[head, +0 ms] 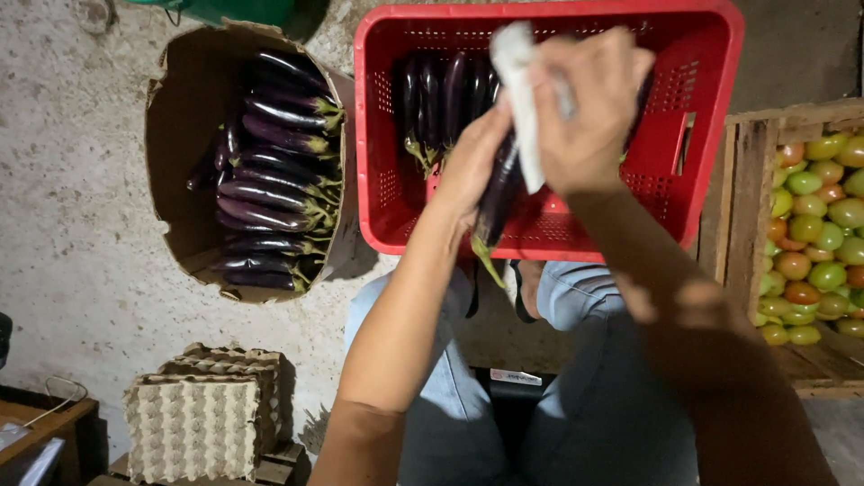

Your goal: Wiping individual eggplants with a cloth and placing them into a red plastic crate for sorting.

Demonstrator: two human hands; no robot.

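hands (531, 144) gripping eggplant (497, 202), white cloth (522, 99)

Glossy eggplant (498, 200), red plastic crate (711, 135)

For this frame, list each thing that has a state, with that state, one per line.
Left hand: closed on the held eggplant.
Right hand: closed on a white cloth.
Held eggplant: lifted over the crate, stem down.
White cloth: pressed against the eggplant.
Red crate: open, few eggplants inside.
Cardboard box: open, stacked with eggplants.
Wooden crate: filled with tomatoes.
Egg trays: stacked, empty.
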